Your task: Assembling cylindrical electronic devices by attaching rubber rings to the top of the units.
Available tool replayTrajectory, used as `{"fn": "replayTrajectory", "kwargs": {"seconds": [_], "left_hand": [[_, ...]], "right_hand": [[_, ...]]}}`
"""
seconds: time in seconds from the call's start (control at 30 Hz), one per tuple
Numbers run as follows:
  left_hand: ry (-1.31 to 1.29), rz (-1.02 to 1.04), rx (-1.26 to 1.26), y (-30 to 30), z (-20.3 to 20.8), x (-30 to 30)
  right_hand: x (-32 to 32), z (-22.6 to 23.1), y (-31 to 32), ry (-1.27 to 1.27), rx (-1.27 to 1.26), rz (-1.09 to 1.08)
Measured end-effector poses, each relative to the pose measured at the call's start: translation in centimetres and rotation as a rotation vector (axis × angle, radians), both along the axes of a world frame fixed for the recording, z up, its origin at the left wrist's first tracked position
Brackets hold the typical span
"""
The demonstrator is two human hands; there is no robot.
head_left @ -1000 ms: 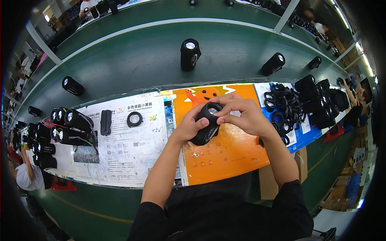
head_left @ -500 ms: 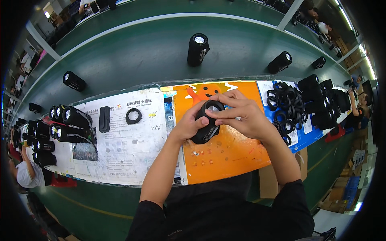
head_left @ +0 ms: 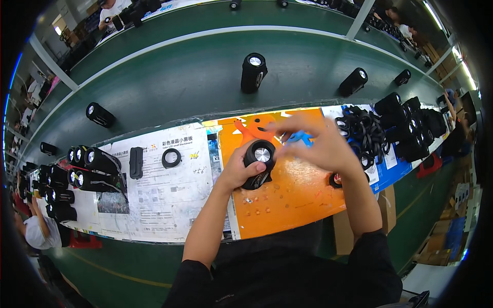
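My left hand (head_left: 240, 167) is wrapped round a black cylindrical speaker (head_left: 254, 179), its thumb along the near side. The speaker's round end with a silver disc faces up, tilted toward me, over the orange board (head_left: 287, 205). Just right of the speaker and apart from it, my right hand (head_left: 318, 141) is blurred by motion. Its thumb and fingers are spread, and I see nothing between them. A small dark round part with some red (head_left: 336, 179) shows beside my right forearm, which partly hides it.
On the white sheet at left lie a black ring (head_left: 171, 157) and a long black strip-like part (head_left: 136, 163). Several speakers (head_left: 100, 180) lie farther left. Black straps or rings (head_left: 362, 131) are heaped at right, beside more speakers (head_left: 405, 128). Another speaker (head_left: 253, 74) stands on the green belt ahead.
My right hand has come off the speaker's top end and moved to the right, uncovering the silver disc. My left hand still holds the speaker. The view has shifted slightly.
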State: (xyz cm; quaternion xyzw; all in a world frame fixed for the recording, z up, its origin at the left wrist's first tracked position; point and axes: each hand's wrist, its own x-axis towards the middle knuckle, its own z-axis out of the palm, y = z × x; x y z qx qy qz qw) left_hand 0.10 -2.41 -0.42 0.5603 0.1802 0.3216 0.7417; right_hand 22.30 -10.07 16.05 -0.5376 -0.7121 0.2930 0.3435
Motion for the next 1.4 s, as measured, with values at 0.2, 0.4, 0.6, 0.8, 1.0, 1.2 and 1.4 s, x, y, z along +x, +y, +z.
{"fn": "replayTrajectory", "kwargs": {"seconds": [0.2, 0.4, 0.6, 0.8, 1.0, 1.2, 1.4], "left_hand": [[-0.004, -0.094, -0.048, 0.2, -0.3, 0.4], [-0.022, -0.083, -0.019, 0.5, -0.7, -0.1], [-0.382, 0.009, -0.443, 1.2, -1.4, 0.4], [-0.649, 0.221, -0.508, 2.6, -1.3, 0.1], [-0.591, 0.407, -0.528, 4.0, 0.2, -0.7], [-0.2, 0.334, -0.428, 5.5, -2.4, -0.8], [-0.163, 0.31, -0.337, 5.2, -3.1, -0.5]], "right_hand": [[-1.2, 2.0, 3.6, 1.155, 0.179, 0.276], [-3.3, -3.1, 3.1, 1.232, 0.118, 0.055], [-2.3, -5.3, 1.7, 1.001, 0.021, -0.281], [-6.9, -15.5, -1.0, 0.733, -0.326, -0.124], [-9.1, -11.9, 3.6, 1.203, -0.324, -0.215], [-7.9, -3.5, 17.4, -0.271, 0.271, -0.304], [-6.0, -5.1, 25.0, -0.682, 0.117, -0.14]]}}
